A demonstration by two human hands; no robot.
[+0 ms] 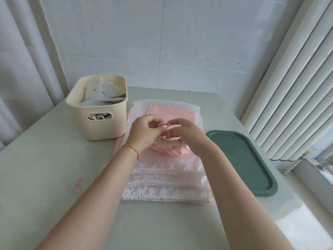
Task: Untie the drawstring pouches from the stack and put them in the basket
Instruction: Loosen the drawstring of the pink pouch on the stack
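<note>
Both hands [167, 131] pinch the glossy pink pouch's [169, 147] knotted drawstring [164, 125].

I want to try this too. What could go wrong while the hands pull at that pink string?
Pulling the thin pink drawstring the wrong way might tighten the knot, since both the left hand and right hand pinch it close together. Lifting the small pink satin pouch could also drag the stack of sheer white and pink pouches beneath it out of order.
</note>
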